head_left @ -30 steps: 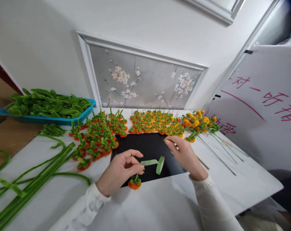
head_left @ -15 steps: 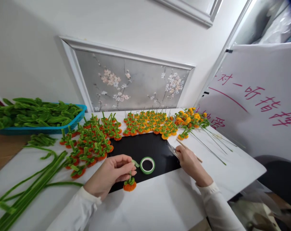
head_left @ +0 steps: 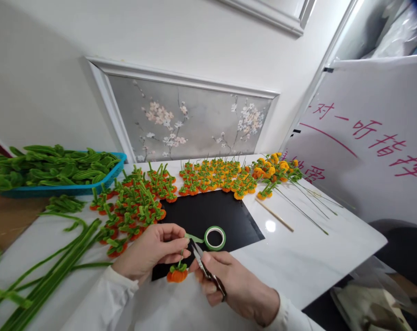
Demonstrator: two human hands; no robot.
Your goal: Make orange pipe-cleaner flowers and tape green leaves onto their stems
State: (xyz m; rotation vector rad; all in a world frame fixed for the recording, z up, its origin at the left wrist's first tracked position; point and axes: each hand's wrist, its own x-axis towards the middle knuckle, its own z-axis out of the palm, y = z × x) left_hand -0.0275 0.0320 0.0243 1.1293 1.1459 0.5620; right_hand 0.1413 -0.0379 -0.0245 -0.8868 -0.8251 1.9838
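Note:
Between its thumb and fingers my left hand (head_left: 151,250) pinches the thin stem of an orange flower (head_left: 177,274), which hangs head down. A strip of green tape runs from those fingertips to the tape roll (head_left: 214,238) on the black mat (head_left: 208,211). My right hand (head_left: 234,280) grips dark-handled scissors (head_left: 202,264) by the handles. Their blades point up and left, with the tips close beside the tape strip near my left fingertips. The flower lies just left of my right fingers.
Many orange and yellow flowers (head_left: 208,177) line the table's back. A blue basket (head_left: 120,166) of green leaves stands at the back left, with long green stems (head_left: 56,271) in front. A wooden stick (head_left: 274,214) lies right of the mat.
My right hand has come left and nearer with the scissors, up to the tape strip. The wooden stick now lies uncovered. My left hand and the flower have shifted slightly left.

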